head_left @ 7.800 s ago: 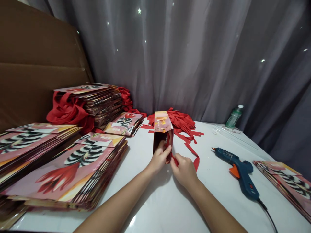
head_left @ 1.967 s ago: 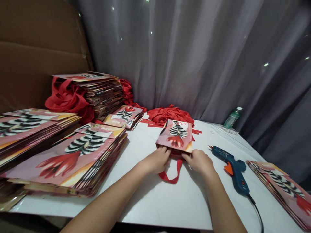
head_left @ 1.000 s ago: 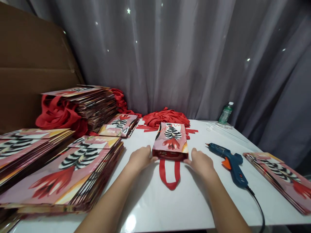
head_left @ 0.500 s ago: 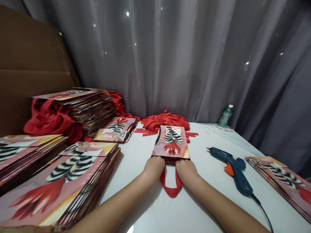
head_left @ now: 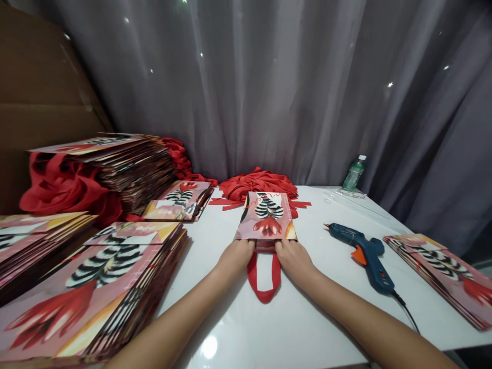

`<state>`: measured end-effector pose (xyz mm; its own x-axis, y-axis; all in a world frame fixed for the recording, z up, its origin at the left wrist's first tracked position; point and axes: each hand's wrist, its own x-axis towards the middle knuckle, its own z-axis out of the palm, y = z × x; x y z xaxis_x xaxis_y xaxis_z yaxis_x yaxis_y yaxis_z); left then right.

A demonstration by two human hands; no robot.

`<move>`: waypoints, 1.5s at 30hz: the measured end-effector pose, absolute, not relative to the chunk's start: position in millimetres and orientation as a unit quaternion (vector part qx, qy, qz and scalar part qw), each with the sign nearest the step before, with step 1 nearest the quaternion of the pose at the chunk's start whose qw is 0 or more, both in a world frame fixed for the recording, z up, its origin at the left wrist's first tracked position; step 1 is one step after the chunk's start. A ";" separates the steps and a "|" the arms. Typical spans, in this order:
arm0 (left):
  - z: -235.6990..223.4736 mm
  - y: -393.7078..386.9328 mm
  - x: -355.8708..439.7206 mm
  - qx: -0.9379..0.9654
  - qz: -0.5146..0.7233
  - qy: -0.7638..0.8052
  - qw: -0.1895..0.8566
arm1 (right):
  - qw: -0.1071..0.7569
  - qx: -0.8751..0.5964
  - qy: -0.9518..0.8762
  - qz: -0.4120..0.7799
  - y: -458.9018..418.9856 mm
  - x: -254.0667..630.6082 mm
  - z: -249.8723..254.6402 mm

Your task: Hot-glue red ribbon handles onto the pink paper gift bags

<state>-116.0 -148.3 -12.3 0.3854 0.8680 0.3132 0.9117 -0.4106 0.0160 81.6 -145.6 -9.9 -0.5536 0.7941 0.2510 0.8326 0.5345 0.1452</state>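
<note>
Printed paper bag (head_left: pixel 267 218) lying on the white table (head_left: pixel 307 323) at centre, its long axis directed away from the person. The mouth faces the person and the base the curtain; the printed red flower lies at the near end, the striped motif beyond it. A red ribbon handle (head_left: pixel 264 296) extends from the mouth as a loop along the same axis. The left hand (head_left: pixel 237 254) and right hand (head_left: pixel 294 258) are apart, one at each side of the mouth; their fingertips are hidden under the upper panel, so whether they grip it cannot be told. Behind the bag, partly covered by it in this view, is a heap of red ribbons (head_left: pixel 257 183). To the right, a blue glue gun (head_left: pixel 363 251) points its nozzle leftward; farther right is a small stack of bags (head_left: pixel 442 271). At far right rear, a green bottle (head_left: pixel 354 175) stands near the grey curtain (head_left: pixel 269 92). Taller bag stacks (head_left: pixel 115 287) occupy the left.
</note>
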 end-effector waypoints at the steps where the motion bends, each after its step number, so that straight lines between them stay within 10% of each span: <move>1: -11.0 -150.0 -118.4 -0.833 -0.143 -0.528 0.087 | 0.088 -0.463 -0.873 -0.127 -145.0 83.6 -11.6; 20: 18.2 -164.1 -129.6 -0.840 -0.398 -0.332 0.163 | 0.165 -0.337 -0.927 -0.023 -144.7 120.4 4.6; 29: 20.2 -163.4 -135.1 -0.861 -0.217 -0.458 0.043 | 0.278 -0.231 -0.929 -0.074 -186.4 99.3 2.7; 45: 24.0 -165.8 -124.8 -0.845 -0.180 -0.503 0.032 | 0.212 -0.153 -0.964 -0.046 -218.4 91.2 2.5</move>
